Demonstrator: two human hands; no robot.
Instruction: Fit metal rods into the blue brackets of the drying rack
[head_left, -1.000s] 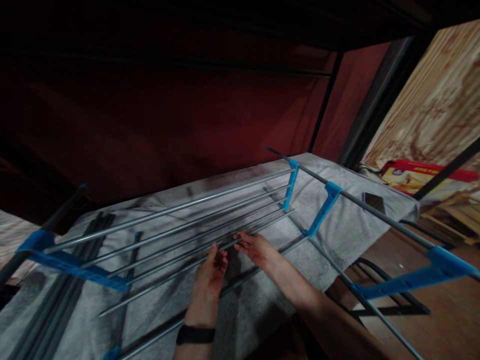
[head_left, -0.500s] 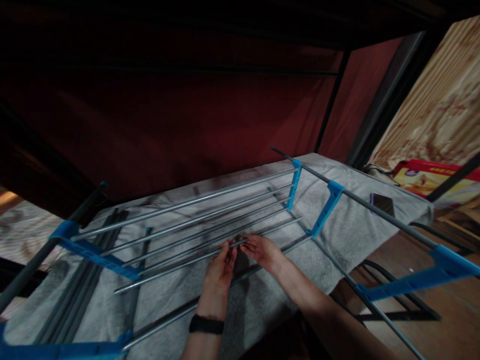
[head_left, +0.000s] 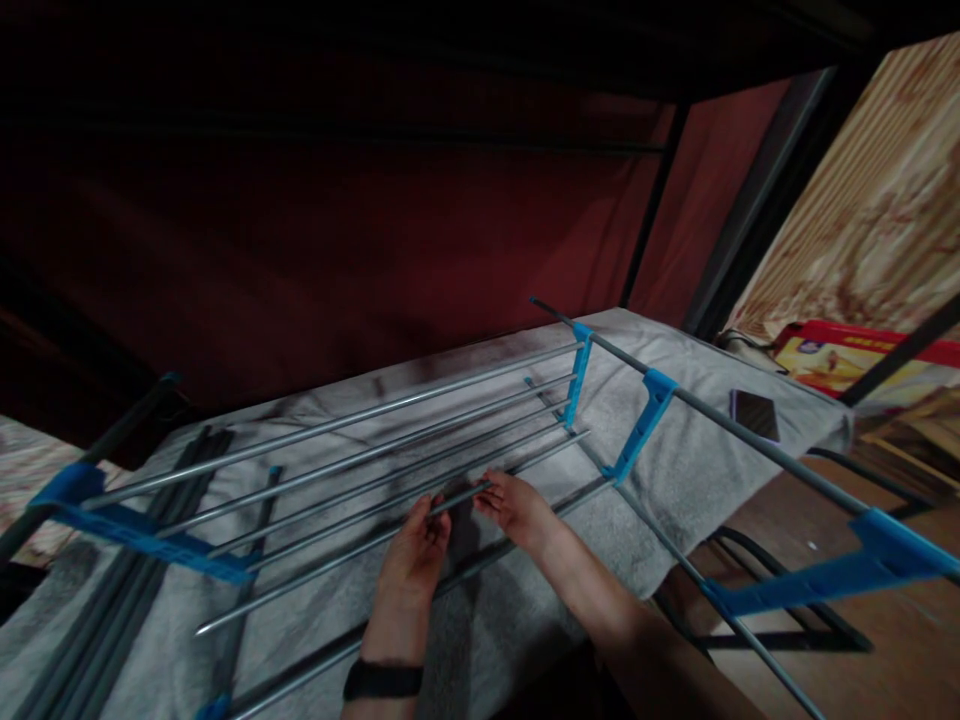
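My left hand [head_left: 412, 555], with a dark band on the wrist, has its fingers loosely curled round a thin metal tube [head_left: 285, 587]. A short way to the right, my right hand [head_left: 514, 508] pinches the same tube between thumb and fingers. Both ends of this tube are loose, apart from the blue plastic brackets. Behind it, several parallel metal tubes [head_left: 360, 418] run between a left blue bracket [head_left: 150, 535] and a right blue bracket [head_left: 578, 375]. Another tube [head_left: 300, 685] lies nearer to me, partly hidden by my left forearm.
A long grey pole [head_left: 750, 428] slants along the right side, carrying more blue brackets [head_left: 832, 575]. Several loose dark poles [head_left: 112, 610] lie on the grey cloth [head_left: 480, 640] at left. A phone [head_left: 755, 414] rests at right, near a red-and-yellow box [head_left: 847, 355].
My left hand has slid left, widening the gap between my hands. The tube's left end sits lower and further left in view. The camera has shifted slightly, moving the rack's left end leftward.
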